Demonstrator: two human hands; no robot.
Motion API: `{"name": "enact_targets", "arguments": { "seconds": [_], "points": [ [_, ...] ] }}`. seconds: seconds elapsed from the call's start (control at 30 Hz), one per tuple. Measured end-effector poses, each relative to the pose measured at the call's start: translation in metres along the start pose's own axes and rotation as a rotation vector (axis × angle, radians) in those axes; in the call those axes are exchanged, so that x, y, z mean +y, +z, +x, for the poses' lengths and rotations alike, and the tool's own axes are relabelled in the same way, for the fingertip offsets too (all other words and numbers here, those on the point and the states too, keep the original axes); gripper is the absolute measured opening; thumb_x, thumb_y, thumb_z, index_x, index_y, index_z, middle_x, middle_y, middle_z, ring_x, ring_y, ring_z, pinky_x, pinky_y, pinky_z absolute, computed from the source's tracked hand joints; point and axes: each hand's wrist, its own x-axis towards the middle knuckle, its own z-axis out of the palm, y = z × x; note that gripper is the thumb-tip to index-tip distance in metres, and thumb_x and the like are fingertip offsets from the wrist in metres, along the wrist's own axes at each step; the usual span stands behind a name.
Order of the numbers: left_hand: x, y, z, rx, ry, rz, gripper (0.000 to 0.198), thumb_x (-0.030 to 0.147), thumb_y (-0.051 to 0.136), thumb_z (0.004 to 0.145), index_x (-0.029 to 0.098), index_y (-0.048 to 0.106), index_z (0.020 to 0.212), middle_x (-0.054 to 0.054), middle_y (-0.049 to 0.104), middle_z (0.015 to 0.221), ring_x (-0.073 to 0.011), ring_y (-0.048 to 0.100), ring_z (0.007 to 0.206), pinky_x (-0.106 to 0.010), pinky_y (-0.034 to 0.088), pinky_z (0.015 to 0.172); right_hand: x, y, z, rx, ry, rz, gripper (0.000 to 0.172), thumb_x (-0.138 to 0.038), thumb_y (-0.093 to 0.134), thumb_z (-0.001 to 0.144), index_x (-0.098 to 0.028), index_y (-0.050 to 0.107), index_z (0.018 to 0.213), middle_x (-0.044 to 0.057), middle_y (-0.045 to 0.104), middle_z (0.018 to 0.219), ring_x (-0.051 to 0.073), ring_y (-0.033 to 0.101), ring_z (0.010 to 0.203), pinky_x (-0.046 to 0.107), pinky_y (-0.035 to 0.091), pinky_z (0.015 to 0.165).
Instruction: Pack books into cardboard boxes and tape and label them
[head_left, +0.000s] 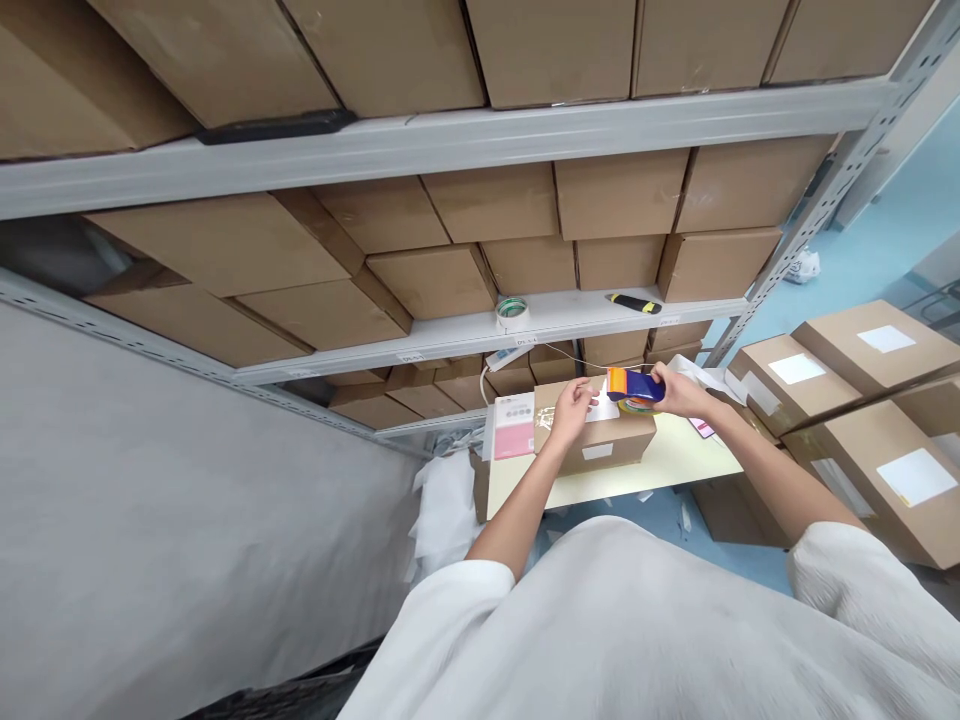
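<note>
My right hand is wrapped around a blue and orange tape dispenser, held above the right part of a brown cardboard box. A roll of tape shows under the dispenser. Over the top of the same box, my left hand has its fingers drawn together, just left of the dispenser; whatever they pinch is too small to make out. White labels lie on the box's top and front side. The box rests on a pale yellow table.
A pink and white packet lies left of the box. The metal shelf behind holds many cartons, a green-cored tape roll and a yellow-black box cutter. Labelled cartons stand at the right, white wrapping at the left.
</note>
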Motion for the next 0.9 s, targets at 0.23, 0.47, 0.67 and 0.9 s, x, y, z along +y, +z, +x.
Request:
{"name": "enact_targets", "arguments": {
  "seconds": [0.23,0.47,0.67,0.9],
  "points": [
    [0.017,0.015,0.014,-0.031,-0.172,-0.185,0.048,0.032,0.088,0.082,0.022,0.064,0.122,-0.005,0.080,0.092,-0.0219,0.079,0.086,-0.035,0.059,0.080,0.006,0.001,0.000,-0.021,0.000,-0.022,0.055,-0.044,0.077,0.073,-0.030,0.031,0.099,-0.004,0.062,0.086,0.019,0.055,0.072,0.028,0.041,0.069],
    [0.010,0.010,0.018,0.057,-0.157,-0.181,0.057,0.019,0.093,0.069,0.022,0.061,0.116,0.001,0.074,0.074,-0.0182,0.072,0.069,-0.032,0.055,0.073,-0.003,-0.001,0.002,-0.071,-0.010,-0.044,0.051,-0.039,0.078,0.078,-0.030,0.040,0.111,0.000,0.072,0.098,0.021,0.063,0.075,0.030,0.046,0.068],
    [0.002,-0.004,0.013,0.134,-0.180,-0.153,0.063,0.013,0.090,0.070,0.024,0.053,0.119,0.006,0.070,0.071,-0.0187,0.073,0.070,-0.030,0.053,0.073,-0.027,-0.005,0.021,-0.184,-0.190,-0.186,0.054,-0.045,0.083,0.087,-0.025,0.059,0.132,0.013,0.079,0.126,0.030,0.077,0.108,0.035,0.056,0.087],
    [-0.006,-0.030,0.008,0.166,-0.194,-0.170,0.062,0.014,0.089,0.069,0.028,0.045,0.110,0.009,0.067,0.073,-0.0150,0.070,0.067,-0.027,0.050,0.073,-0.055,0.002,0.041,-0.283,-0.141,-0.456,0.047,-0.052,0.083,0.090,-0.025,0.066,0.124,0.014,0.080,0.124,0.031,0.077,0.107,0.033,0.053,0.078]
  ]
}}
